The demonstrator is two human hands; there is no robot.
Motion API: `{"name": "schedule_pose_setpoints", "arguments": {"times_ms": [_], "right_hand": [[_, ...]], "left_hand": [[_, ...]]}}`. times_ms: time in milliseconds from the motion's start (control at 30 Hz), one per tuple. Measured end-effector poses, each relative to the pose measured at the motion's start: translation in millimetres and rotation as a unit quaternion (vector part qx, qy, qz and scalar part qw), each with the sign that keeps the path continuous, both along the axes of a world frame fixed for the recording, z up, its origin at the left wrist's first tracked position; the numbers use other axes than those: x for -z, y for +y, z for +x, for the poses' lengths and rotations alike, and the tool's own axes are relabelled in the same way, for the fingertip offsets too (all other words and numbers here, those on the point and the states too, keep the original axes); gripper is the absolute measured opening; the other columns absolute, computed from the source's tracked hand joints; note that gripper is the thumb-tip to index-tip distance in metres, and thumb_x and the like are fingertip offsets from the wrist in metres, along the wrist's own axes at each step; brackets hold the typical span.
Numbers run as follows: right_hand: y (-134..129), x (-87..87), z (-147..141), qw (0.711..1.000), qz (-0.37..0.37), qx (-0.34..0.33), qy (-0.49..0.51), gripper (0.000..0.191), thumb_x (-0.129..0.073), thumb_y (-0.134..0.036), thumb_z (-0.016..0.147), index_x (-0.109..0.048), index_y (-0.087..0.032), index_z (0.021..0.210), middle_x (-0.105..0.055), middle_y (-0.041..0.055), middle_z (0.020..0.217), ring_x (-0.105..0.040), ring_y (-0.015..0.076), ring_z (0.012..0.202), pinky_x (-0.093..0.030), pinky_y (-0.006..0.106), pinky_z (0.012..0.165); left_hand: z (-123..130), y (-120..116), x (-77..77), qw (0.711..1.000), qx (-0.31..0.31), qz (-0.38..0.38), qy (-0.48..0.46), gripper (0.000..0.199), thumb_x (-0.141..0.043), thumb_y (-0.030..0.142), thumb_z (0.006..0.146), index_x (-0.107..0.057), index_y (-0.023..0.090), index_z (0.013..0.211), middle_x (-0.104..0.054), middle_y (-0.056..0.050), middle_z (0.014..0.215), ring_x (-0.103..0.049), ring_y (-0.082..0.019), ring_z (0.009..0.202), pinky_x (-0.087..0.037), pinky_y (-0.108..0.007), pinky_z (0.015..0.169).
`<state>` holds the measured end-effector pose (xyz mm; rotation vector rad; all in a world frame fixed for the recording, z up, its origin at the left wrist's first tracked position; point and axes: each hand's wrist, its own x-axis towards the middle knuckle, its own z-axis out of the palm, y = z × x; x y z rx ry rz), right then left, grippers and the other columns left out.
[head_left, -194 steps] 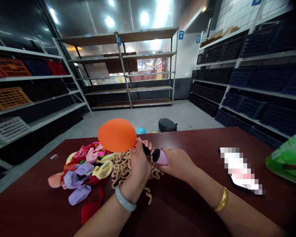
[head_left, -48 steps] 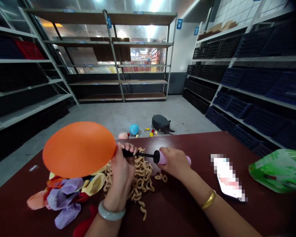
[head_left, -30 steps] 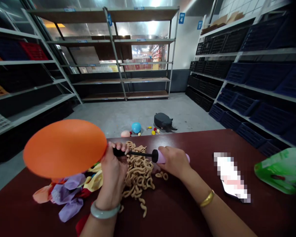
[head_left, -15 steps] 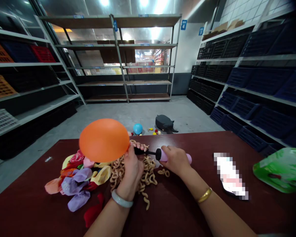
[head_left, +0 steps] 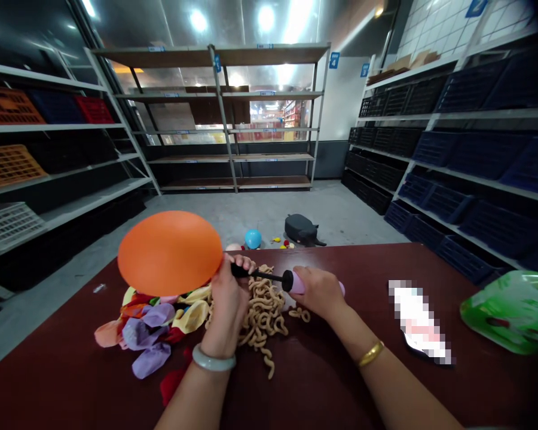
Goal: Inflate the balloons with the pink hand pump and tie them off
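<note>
A large inflated orange balloon (head_left: 170,254) is on the left, above a pile of limp balloons (head_left: 146,325) in purple, yellow, red and peach. At the balloon's neck, my left hand (head_left: 228,292) is closed around the neck and the black end of a hand balloon pump. The neck itself is mostly hidden by my fingers. My right hand (head_left: 316,289) grips the pump's lilac body (head_left: 298,283), and a black rod (head_left: 269,276) shows between the two hands. Beneath and beside my left hand lies a heap of beige curly twists (head_left: 264,310), probably uninflated spiral balloons.
On the brown table (head_left: 341,382), a phone (head_left: 421,322) with a blurred screen and a green plastic pack (head_left: 511,310) lie to the right. Beyond the table, a blue balloon (head_left: 253,239) and a dark grey bag (head_left: 301,229) rest on the floor. Shelves (head_left: 233,161) stand around.
The orange balloon looks larger and has shifted left with my left hand. More of the pump's black rod shows between my hands. The view has tilted slightly upward.
</note>
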<state>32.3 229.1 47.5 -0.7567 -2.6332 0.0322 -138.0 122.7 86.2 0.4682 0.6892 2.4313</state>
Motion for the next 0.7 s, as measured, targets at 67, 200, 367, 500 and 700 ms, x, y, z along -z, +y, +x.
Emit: {"name": "schedule_pose_setpoints", "arguments": {"times_ms": [67,200,367,500,700], "right_hand": [[7,-0.1,4,1.000,0.008,0.013,-0.009,0.042,-0.061,-0.047,0.079,-0.057,-0.022,0.112,-0.067,0.0078,0.098,-0.062,0.0235,0.088,-0.038,0.029,0.073],[16,-3.7,12,0.999,0.017,0.030,-0.026,0.044,-0.065,-0.045,0.076,-0.057,-0.022,0.113,-0.067,0.0074,0.101,-0.061,0.0235,0.089,-0.038,0.029,0.073],[17,-8.2,15,0.998,0.025,0.044,-0.035,0.041,-0.065,-0.041,0.076,-0.057,-0.022,0.111,-0.066,0.0068,0.099,-0.060,0.0234,0.090,-0.038,0.030,0.074],[6,-7.2,9,0.998,0.013,0.034,-0.043,0.034,-0.064,-0.041,0.077,-0.057,-0.023,0.105,-0.065,0.0052,0.093,-0.060,0.0227,0.086,-0.037,0.030,0.072],[-13,-5.7,0,0.999,-0.018,0.023,-0.017,0.029,-0.064,-0.040,0.077,-0.056,-0.023,0.098,-0.065,0.0042,0.088,-0.061,0.0216,0.081,-0.035,0.028,0.066]], "left_hand": [[-17,-6,-5.0,1.000,-0.015,0.010,0.000,0.021,-0.063,0.024,0.082,-0.046,0.018,0.071,-0.042,0.003,0.063,-0.045,-0.010,0.057,-0.039,-0.023,0.053],[-30,-10,-6.1,0.999,-0.027,0.022,-0.010,0.025,-0.066,0.026,0.080,-0.045,0.018,0.070,-0.042,0.003,0.062,-0.044,-0.010,0.056,-0.038,-0.022,0.052],[-11,2,6.0,0.999,-0.017,0.033,-0.022,0.022,-0.065,0.026,0.082,-0.046,0.017,0.072,-0.043,0.003,0.066,-0.046,-0.010,0.060,-0.040,-0.023,0.056],[16,15,18.8,0.999,0.017,0.019,-0.034,0.023,-0.065,0.028,0.081,-0.046,0.018,0.071,-0.043,0.003,0.066,-0.046,-0.010,0.060,-0.041,-0.025,0.058],[53,24,31.4,0.997,0.064,-0.003,-0.035,0.021,-0.065,0.028,0.081,-0.050,0.018,0.073,-0.046,0.002,0.068,-0.048,-0.012,0.063,-0.043,-0.026,0.062]]}}
